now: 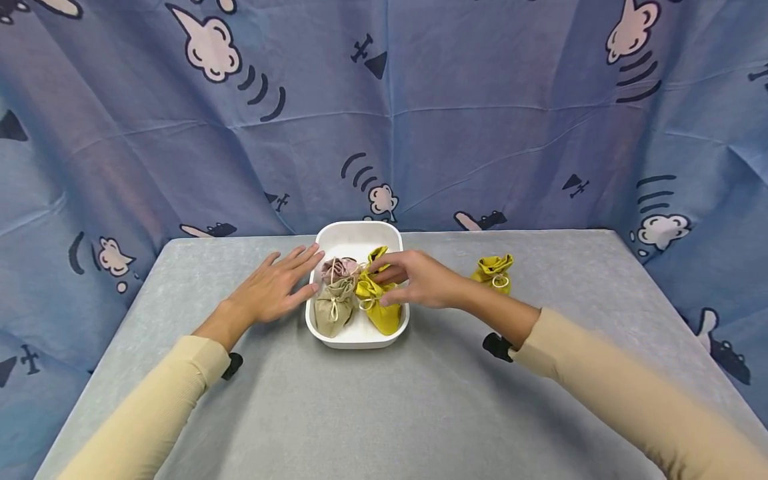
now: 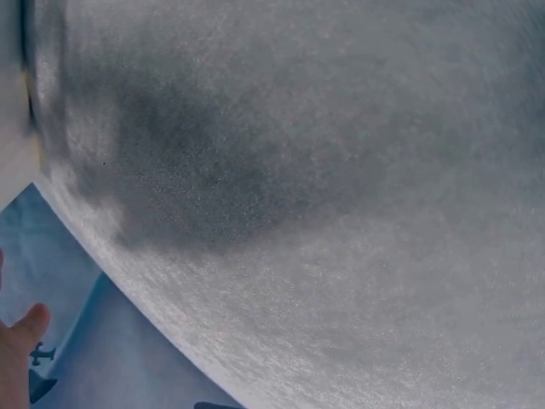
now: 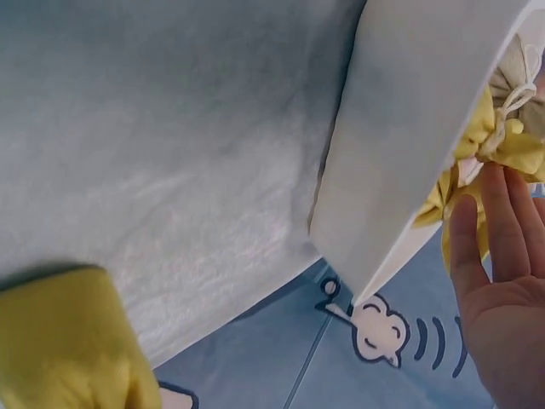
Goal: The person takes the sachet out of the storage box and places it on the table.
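Observation:
In the head view, a white tray (image 1: 358, 345) holds small drawstring pouches: a beige one (image 1: 333, 312) at front left, a pinkish one (image 1: 342, 268) behind it, a yellow one (image 1: 385, 319) at front right and more yellow cloth (image 1: 377, 253) behind. My left hand (image 1: 270, 287) lies spread at the tray's left rim, fingertips over the edge. My right hand (image 1: 420, 280) reaches over the right rim among the yellow pouches. In the right wrist view its fingers (image 3: 502, 230) look nearly straight, overlapping the yellow cloth (image 3: 519, 152), with thumb and fingers apart.
Another yellow pouch (image 1: 495, 272) stands on the grey table (image 1: 384, 413) right of the tray, partly behind my right forearm. A blue patterned curtain (image 1: 480, 133) hangs behind the table's far edge. Each wrist carries a black strap piece (image 1: 498, 347).

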`<action>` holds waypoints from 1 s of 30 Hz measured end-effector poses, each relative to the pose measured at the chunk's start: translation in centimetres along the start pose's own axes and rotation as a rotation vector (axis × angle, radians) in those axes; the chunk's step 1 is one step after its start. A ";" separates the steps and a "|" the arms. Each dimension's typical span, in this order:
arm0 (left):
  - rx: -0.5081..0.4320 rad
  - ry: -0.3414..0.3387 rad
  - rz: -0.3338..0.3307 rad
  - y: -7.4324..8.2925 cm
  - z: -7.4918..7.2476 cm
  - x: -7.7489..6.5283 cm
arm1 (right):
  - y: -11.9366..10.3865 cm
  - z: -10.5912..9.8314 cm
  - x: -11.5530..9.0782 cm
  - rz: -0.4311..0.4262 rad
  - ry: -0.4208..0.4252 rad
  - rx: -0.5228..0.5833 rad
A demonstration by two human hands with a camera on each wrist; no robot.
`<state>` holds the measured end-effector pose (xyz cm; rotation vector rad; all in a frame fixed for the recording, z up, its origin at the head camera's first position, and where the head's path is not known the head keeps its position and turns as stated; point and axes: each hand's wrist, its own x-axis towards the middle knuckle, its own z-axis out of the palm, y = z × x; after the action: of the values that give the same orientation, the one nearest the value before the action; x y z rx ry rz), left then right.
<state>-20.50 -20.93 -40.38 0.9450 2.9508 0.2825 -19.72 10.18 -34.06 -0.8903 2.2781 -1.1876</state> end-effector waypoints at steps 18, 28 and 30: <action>-0.009 -0.001 -0.001 0.0 -0.1 0.0 | 0.2 1.5 1.3 -0.032 -0.023 -0.172; -0.009 0.001 0.001 0.1 -0.1 -0.1 | 0.4 2.3 2.0 -0.054 -0.008 -0.274; -0.009 0.002 0.001 0.1 -0.1 -0.1 | 0.4 2.5 2.2 -0.060 -0.006 -0.273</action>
<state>-20.40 -20.93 -40.30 0.9463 2.9481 0.2971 -19.87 7.41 -35.89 -1.0652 2.4627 -0.9079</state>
